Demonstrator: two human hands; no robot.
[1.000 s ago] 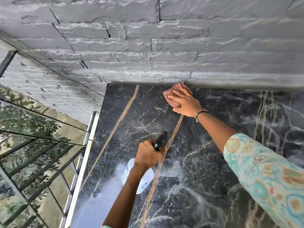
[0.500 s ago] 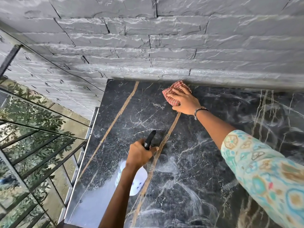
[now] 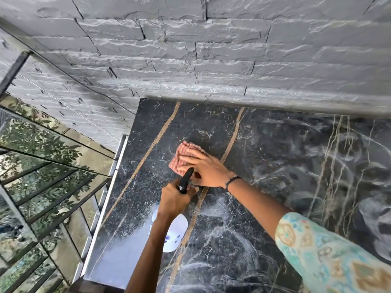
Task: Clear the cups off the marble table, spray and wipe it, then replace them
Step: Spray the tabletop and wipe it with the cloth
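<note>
The black marble table (image 3: pixel 275 157) with tan veins fills the lower right of the head view and shows pale wipe streaks. My right hand (image 3: pixel 203 168) presses flat on a red checked cloth (image 3: pixel 182 151) in the table's left middle. My left hand (image 3: pixel 175 199) grips a white spray bottle (image 3: pixel 175 233) with a black trigger head, held just above the table directly in front of the cloth. The bottle's nozzle sits close to my right hand. No cups are in view.
A grey stone-brick wall (image 3: pixel 211 60) runs along the table's far edge and down its left side. Past the table's left edge is a metal frame (image 3: pixel 103 199), then glass panels (image 3: pixel 42 176) that mirror foliage.
My right hand has dragged the cloth from the far edge by the wall toward me, to the table's middle. The left hand with the bottle has stayed in place, so the hands are now close together.
</note>
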